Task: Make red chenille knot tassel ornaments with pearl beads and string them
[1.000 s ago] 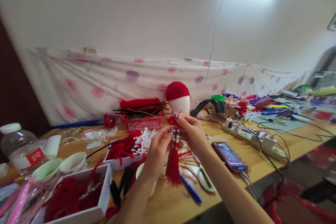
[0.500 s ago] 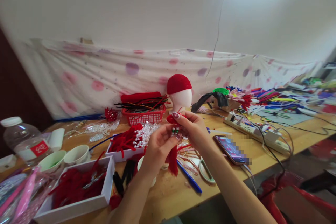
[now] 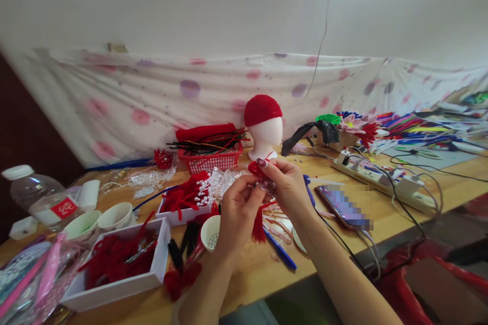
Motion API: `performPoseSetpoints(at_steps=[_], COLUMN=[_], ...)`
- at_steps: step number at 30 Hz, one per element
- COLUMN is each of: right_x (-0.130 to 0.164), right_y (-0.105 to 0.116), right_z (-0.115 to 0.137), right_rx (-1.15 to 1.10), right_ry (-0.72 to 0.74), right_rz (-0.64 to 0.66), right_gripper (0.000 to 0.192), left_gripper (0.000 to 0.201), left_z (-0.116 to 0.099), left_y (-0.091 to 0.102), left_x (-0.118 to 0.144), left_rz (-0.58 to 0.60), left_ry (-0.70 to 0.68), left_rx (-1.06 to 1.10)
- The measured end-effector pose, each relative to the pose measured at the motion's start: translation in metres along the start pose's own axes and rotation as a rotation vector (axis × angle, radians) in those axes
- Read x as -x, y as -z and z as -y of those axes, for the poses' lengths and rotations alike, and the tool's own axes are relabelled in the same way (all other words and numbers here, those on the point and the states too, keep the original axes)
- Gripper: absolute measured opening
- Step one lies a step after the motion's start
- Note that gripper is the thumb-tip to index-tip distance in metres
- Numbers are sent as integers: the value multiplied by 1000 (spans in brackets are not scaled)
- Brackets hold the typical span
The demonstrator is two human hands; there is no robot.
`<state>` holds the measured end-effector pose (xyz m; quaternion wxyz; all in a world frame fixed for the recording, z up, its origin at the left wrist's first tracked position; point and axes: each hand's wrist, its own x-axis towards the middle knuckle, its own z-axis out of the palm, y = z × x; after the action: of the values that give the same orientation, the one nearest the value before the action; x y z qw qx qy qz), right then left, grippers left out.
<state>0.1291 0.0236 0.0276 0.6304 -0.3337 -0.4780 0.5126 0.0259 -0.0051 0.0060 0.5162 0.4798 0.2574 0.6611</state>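
Workbench (image 3: 438, 183): bottle (image 3: 38, 198) label unreadable.

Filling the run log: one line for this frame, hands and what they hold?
left hand: pinching red tassel | right hand: gripping tassel's top | wooden table: phone, blue pen nearby

Both hands (image 3: 263, 195) pinched on red tassel (image 3: 258, 226) above table (image 3: 381, 218)

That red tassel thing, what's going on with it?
A person holds a red thread tassel in both hands above a wooden table. The left hand and right hand pinch its top, and its fringe hangs below. A foam head with a red cap stands behind.
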Motion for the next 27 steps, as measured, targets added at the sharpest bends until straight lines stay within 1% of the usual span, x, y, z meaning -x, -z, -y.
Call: performPoseSetpoints(at_steps=[7, 10, 15, 18, 21, 23, 24, 27], right_x=[2, 1, 1, 2, 3, 4, 5, 10], right_y=[1, 2, 5, 9, 14, 17, 18, 22], right_z=[1, 1, -2, -1, 2, 4, 5, 6], right_rx=[-19, -23, -3, 28, 79, 128, 157, 259], right_ry=[-26, -41, -48, -47, -38, -16, 11, 133], right_rz=[-24, -35, -46, -44, 23, 72, 81, 66], right_gripper=[45, 47, 46, 46, 45, 44, 43, 36], left_gripper=[10, 8, 7, 12, 20, 25, 25, 24], left_z=[3, 6, 11, 7, -3, -9, -10, -9], left_y=[-2, -3, -5, -4, -1, 2, 4, 6], left_x=[2, 2, 2, 2, 3, 5, 6, 9], left_rz=[3, -9, 6, 30, 97, 114, 105, 61], left_ry=[16, 6, 7, 29, 113, 154, 152, 83], left_rx=[-44, -32, -2, 19, 6, -33, -70, -228])
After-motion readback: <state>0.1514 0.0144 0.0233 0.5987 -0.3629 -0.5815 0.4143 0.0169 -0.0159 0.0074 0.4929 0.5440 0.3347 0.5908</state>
